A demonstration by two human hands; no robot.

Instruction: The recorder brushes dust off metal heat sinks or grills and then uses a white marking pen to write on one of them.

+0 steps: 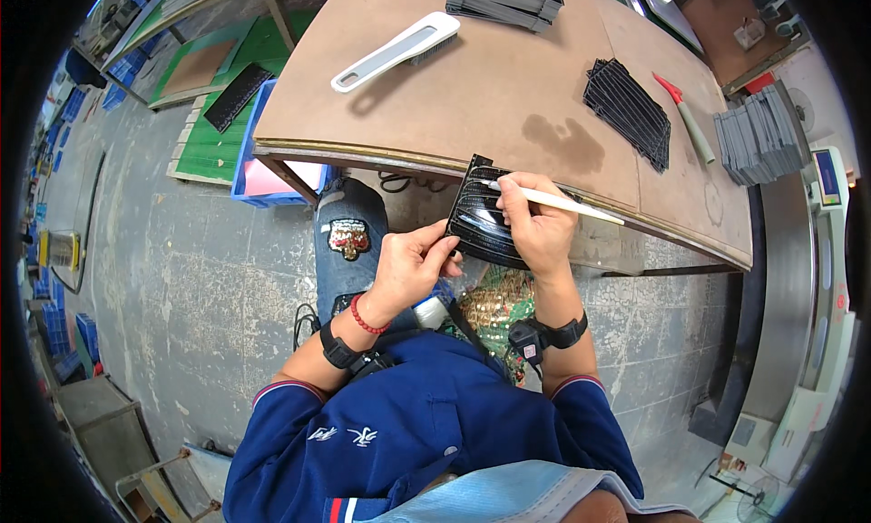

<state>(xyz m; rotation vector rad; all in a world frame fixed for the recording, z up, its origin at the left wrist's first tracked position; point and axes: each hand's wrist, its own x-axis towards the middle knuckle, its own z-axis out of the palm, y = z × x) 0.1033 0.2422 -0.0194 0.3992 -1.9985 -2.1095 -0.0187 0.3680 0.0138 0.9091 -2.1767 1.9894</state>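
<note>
A glossy black panel (pixel 479 219) with thin pale lines is held at the table's front edge, over my lap. My left hand (pixel 410 264) pinches its left side between thumb and fingers. In my right hand (pixel 544 228) is a slim white pen-like tool (pixel 573 206), its tip pointing left and lying at the panel's upper part. The right fingers partly cover the panel's right side. Whether the tip touches the surface, I cannot tell.
On the brown tabletop (pixel 408 115) lie a white-handled brush (pixel 396 53), a stack of dark sheets (pixel 505 3), some black lined pieces (pixel 626 110) and a red-ended pale tool (pixel 687 119). Grey pieces (pixel 759 137) are stacked at right. A blue crate (pixel 243 180) stands by the left table leg.
</note>
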